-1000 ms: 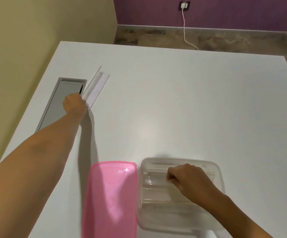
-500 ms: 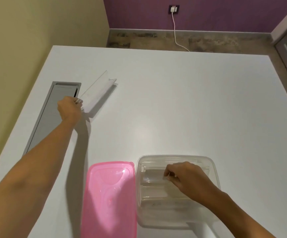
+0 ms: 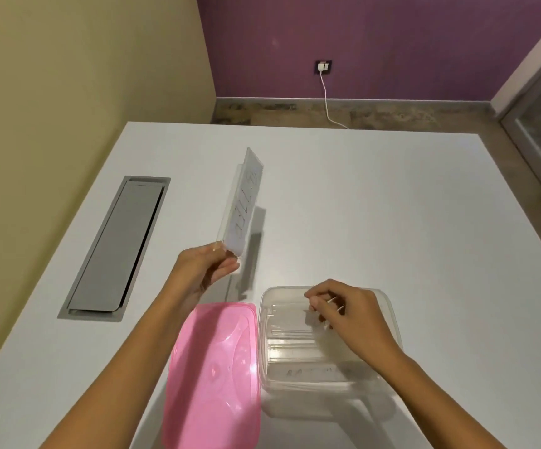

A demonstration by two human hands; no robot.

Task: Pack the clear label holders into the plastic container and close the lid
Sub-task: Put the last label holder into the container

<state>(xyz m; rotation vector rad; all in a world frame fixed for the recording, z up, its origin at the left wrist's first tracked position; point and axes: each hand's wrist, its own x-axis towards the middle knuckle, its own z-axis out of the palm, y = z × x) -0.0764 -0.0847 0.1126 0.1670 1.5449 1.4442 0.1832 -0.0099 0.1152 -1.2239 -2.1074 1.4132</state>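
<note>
My left hand grips the near end of a clear label holder with a written paper insert, held tilted up above the white table. The clear plastic container stands open near the front edge, with several clear label holders lying inside. My right hand hovers over the container's far half, fingers curled loosely; whether it holds anything is unclear. The pink lid lies flat on the table just left of the container.
A grey cable-tray flap is set into the table at the left. Beyond the far table edge is floor, a purple wall with a socket and a white cable. A yellow wall runs along the left.
My left hand has lifted the label holder off the table by the grey flap and carried it right and toward me. My right hand stays over the container.
</note>
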